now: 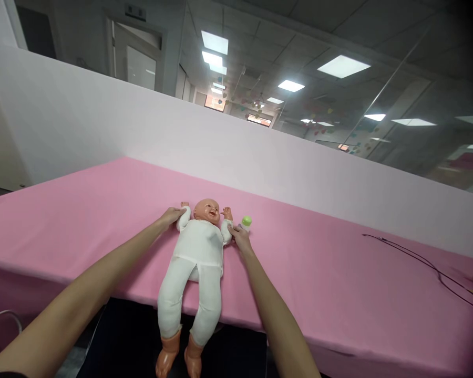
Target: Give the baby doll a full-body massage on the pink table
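Observation:
A baby doll (200, 242) in white cloth lies on its back on a pink-covered table (319, 273), its head toward the wall. Its legs reach over the near edge, with the bare feet above the person's dark-clothed lap. My left hand (172, 216) is closed on the doll's sleeve at the left of the view. On the other side, my right hand (239, 237) pinches the other sleeve below the doll's raised hand. Just beyond my right hand stands a small bottle with a green cap (246, 221), its lower part partly hidden.
Thin black cables (418, 255) lie across the table's right side. A white low wall (260, 163) runs along the back, with glass above it. At the lower left edge a pale cable (3, 313) curves beside the table.

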### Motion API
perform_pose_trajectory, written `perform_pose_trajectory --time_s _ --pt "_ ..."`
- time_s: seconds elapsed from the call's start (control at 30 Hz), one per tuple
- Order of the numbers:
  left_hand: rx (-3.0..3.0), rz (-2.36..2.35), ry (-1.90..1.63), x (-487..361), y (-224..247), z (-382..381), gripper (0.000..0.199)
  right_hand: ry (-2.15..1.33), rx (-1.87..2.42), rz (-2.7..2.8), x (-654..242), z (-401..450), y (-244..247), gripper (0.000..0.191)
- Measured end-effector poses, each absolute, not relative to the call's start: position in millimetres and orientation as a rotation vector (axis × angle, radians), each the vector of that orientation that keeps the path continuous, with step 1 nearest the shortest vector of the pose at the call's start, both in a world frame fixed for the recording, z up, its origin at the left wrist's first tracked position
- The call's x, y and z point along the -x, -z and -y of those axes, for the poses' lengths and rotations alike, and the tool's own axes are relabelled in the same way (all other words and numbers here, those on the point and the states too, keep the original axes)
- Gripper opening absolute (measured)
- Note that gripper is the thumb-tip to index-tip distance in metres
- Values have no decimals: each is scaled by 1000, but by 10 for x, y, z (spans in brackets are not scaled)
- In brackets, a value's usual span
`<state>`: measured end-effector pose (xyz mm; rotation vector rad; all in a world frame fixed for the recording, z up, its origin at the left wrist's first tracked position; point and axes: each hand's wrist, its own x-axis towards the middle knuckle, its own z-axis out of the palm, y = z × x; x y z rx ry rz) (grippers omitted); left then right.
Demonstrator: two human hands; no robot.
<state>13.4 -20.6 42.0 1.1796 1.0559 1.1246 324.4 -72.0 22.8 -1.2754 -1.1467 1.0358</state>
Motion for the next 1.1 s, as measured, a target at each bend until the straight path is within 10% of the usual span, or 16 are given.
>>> perform_pose_trajectory --time_s 0.53,0.8,1.1 --pt "-1944 -633 -801 625 -256 780 25 -1179 1158 1609 -3536 1409 -276 22" --pt "-1239 -982 -1391 485 -213 696 80 -1001 1128 1131 -3488 1438 -261 56" --pt "-1529 -1843 -1219 709 -130 705 70 -792 1488 963 -3967 1463 -150 50"
